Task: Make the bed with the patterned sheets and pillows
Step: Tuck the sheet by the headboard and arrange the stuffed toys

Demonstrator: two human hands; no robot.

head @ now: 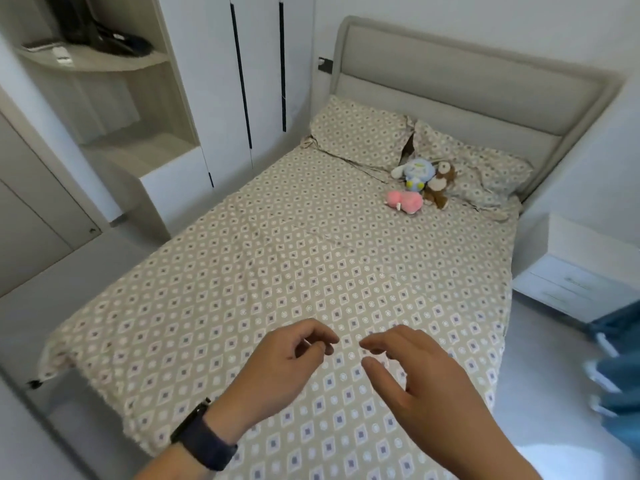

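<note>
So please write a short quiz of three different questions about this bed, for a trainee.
1. True or false: both hands grip the sheet.
2. How many soft toys lie on the bed?
3. The toys lie: A) at the foot, B) in front of the pillows, C) on the nightstand.

Key: 1 false, the left hand and right hand hover with loosely curled fingers, holding nothing; 2 three; 3 B.

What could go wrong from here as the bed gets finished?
1. The sheet still shows creases mid-bed; smoothing with both hands could drag it off the loose near-left corner.
2. Tugging the sheet may topple the three plush toys beside the pillows.
</note>
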